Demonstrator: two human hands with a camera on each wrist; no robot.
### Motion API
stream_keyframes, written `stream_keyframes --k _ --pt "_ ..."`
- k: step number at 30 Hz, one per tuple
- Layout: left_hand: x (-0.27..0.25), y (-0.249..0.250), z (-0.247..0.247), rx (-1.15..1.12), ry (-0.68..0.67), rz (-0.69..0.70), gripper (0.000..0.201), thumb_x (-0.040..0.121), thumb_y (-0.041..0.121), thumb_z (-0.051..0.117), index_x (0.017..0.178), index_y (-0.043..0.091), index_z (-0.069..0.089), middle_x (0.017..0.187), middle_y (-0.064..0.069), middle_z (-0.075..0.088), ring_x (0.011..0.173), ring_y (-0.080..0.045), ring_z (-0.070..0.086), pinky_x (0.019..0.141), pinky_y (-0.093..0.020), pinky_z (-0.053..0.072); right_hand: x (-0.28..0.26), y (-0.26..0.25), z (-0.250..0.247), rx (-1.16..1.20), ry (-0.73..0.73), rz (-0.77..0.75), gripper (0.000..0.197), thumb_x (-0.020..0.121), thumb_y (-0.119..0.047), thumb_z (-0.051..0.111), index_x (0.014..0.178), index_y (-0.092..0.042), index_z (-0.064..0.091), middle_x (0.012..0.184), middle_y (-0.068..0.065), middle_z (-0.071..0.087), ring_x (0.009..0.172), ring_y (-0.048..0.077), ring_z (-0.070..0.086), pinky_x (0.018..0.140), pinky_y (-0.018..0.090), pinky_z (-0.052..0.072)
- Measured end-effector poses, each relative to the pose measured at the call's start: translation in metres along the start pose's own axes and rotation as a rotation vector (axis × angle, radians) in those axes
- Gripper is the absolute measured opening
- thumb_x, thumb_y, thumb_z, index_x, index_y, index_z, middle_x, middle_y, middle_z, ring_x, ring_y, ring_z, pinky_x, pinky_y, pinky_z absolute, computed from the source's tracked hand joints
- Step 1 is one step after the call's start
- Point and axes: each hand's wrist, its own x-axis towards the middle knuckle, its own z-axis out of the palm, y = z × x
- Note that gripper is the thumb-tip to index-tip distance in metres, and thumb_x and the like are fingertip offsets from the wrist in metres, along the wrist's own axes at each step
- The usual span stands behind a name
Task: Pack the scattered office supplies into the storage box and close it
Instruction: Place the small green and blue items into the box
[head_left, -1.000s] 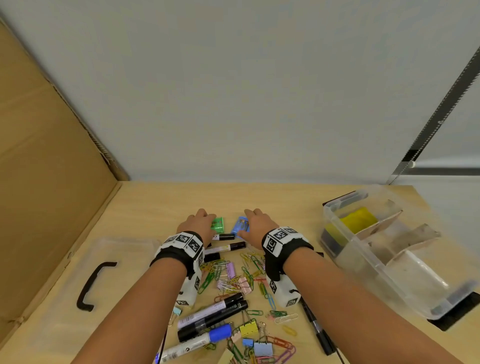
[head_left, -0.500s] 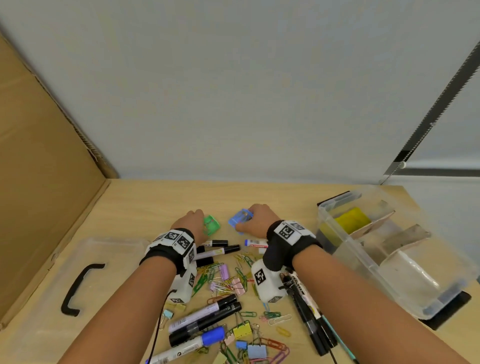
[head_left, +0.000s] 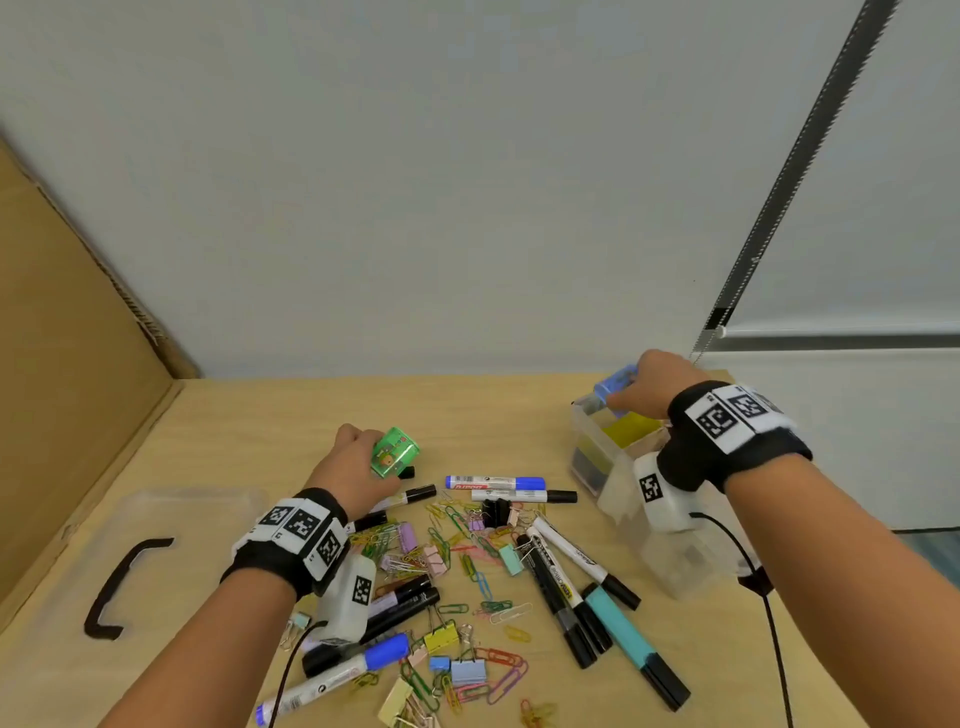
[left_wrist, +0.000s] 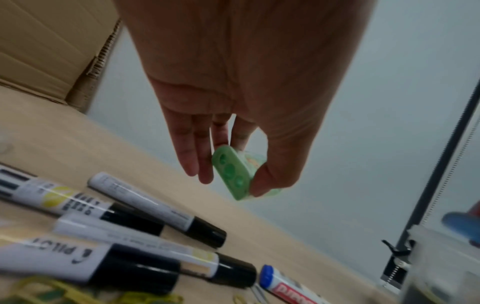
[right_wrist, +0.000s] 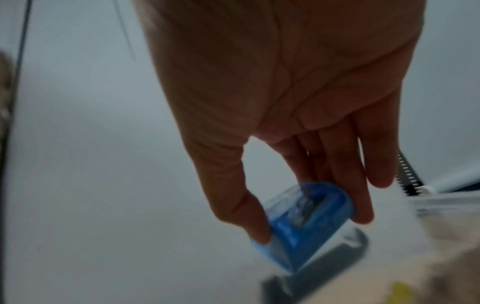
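From my seat the biggest thing in view is the wooden table (head_left: 249, 415), with a cardboard sheet (head_left: 62, 364) leaning along its left edge. On the table's left side lies the clear lid (head_left: 156, 519) with its black handle (head_left: 119, 587) facing up. At the right stands the clear storage box (head_left: 597, 457), open at the top, with dividers inside and a yellow block (head_left: 628, 428) in its far compartment.

Between lid and box I see the scatter: black-capped markers (head_left: 400, 603) near my left wrist, a blue-capped marker (head_left: 493, 483) further back, a teal highlighter (head_left: 634, 644) and more black pens (head_left: 566, 597) toward the right, and coloured paper clips (head_left: 483, 566) and binder clips (head_left: 467, 670) spread among them.

My right hand (head_left: 654, 384) is raised over the far corner of the box, thumb and fingers pinching a blue sharpener (head_left: 615, 384); the right wrist view is blurred but shows the thumb on one face and fingertips (right_wrist: 363, 216) on the other, with the sharpener (right_wrist: 306, 226) clear of any surface.

My left hand (head_left: 353, 467) hovers above the table at the back of the scatter, well apart from the box, holding a green sharpener (head_left: 395, 452). In the left wrist view the thumb and two fingers pinch it (left_wrist: 233, 176) while the other fingers hang straight, above the markers (left_wrist: 155, 207).
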Motion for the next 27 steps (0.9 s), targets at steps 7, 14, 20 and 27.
stream_keyframes --k 7,14,20,27 --pt "-0.015 0.022 0.010 -0.014 0.026 0.073 0.062 0.084 0.029 0.063 0.139 0.013 0.039 0.123 -0.004 0.039 0.107 -0.021 0.052 0.096 -0.030 0.044 0.028 0.006 0.009 -0.348 -0.193 0.028 0.031 0.064 -0.046 0.079 0.055 -0.022 0.061 0.073 -0.001 0.062 0.077 0.023 0.063 0.070 0.029 0.051" --pt "-0.025 0.019 0.009 0.000 0.045 0.098 0.062 0.084 0.029 0.062 0.139 0.014 0.039 0.119 -0.004 0.041 0.116 -0.021 0.043 0.102 -0.031 0.039 0.024 0.006 0.006 -0.563 -0.364 -0.072 0.050 0.042 -0.040 0.078 0.091 -0.048 0.069 0.081 -0.009 0.069 0.059 0.012 0.059 0.064 0.026 0.053" --pt "-0.029 0.020 0.007 -0.009 0.047 0.104 0.064 0.084 0.030 0.063 0.140 0.013 0.039 0.119 -0.003 0.041 0.115 -0.020 0.045 0.101 -0.030 0.040 0.044 0.013 0.017 -0.474 -0.319 -0.076 0.037 0.064 -0.046 0.079 0.038 -0.056 0.055 0.065 -0.013 0.064 0.067 0.014 0.064 0.067 0.027 0.053" --pt "-0.048 0.065 0.006 -0.159 0.093 0.225 0.064 0.085 0.030 0.063 0.141 0.014 0.036 0.115 0.001 0.036 0.097 -0.014 0.054 0.088 -0.026 0.048 0.010 0.007 -0.004 -0.109 -0.012 -0.196 0.031 0.091 -0.035 0.056 0.110 -0.012 0.062 0.107 0.004 0.063 0.102 0.022 0.060 0.086 0.031 0.046"
